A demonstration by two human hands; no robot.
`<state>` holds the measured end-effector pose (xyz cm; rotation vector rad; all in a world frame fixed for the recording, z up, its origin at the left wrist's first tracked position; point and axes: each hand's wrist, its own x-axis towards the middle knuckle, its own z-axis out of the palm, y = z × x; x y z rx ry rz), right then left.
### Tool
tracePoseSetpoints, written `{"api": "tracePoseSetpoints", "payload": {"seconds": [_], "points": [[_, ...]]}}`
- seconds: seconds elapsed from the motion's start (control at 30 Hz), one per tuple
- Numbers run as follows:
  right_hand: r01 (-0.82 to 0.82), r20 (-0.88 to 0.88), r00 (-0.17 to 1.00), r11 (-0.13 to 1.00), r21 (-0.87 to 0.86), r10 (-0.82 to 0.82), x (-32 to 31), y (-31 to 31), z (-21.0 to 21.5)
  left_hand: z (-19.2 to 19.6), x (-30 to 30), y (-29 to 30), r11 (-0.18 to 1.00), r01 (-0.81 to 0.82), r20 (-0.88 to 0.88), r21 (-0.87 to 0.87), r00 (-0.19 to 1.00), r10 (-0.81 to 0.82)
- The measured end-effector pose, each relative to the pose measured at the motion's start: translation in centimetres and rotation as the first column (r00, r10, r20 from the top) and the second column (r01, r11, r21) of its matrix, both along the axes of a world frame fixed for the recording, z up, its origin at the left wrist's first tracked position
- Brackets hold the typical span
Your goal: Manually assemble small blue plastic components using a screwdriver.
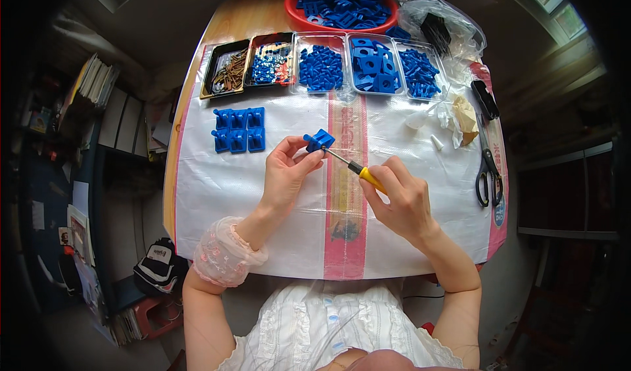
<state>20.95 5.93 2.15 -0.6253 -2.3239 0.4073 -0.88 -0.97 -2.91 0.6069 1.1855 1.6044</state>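
While the left hand [284,173] pinches a blue plastic part [321,140] between its fingers [309,164] over the surface [246,10], the right hand [406,198], fingers clamped on a yellow-handled screwdriver [372,177], holds the tip at it. Lettered items: white sheet [289,239], printed along its pink stripe [345,260]; black backpack [158,266], marked in front.

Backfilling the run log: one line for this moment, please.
left grip: holding blue piece | right grip: holding yellow-handled screwdriver, tip at blue piece | nearby: six blue pieces, two rows
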Motion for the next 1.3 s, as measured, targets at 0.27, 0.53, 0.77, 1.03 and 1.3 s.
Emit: {"api": "tracePoseSetpoints", "payload": {"seconds": [0.27, 0.53, 0.77, 1.03, 1.3], "points": [[0.012, 0.058, 0.998, 0.994, 0.109, -0.018, -0.1, -0.2, 0.0, 0.2, 0.3, 0.0, 0.999, -0.03, -0.107, 0.041, 0.994, 0.035], [-0.011, -0.044, 0.999, 0.979, -0.203, 0.002, -0.3, -0.4, -1.8, -0.1, 0.1, 0.0, 0.997, -0.046, -0.171, 0.068, 0.984, 0.057], [-0.029, -0.064, 0.998, 0.972, -0.235, 0.014, -0.3, -0.3, -1.2, -0.1, 0.0, 0.1, 0.995, -0.057, -0.196, 0.083, 0.978, 0.073], [0.056, 0.032, 0.998, 0.994, -0.097, -0.053, 0.0, -0.3, -1.5, 0.0, 0.0, 0.1, 0.996, -0.056, -0.184, 0.069, 0.981, 0.068], [0.107, 0.122, 0.99, 0.95, -0.295, -0.074, -0.1, -0.4, -2.0, 0.1, -0.2, 0.2, 0.993, -0.07, -0.244, 0.09, 0.966, 0.09]]}}
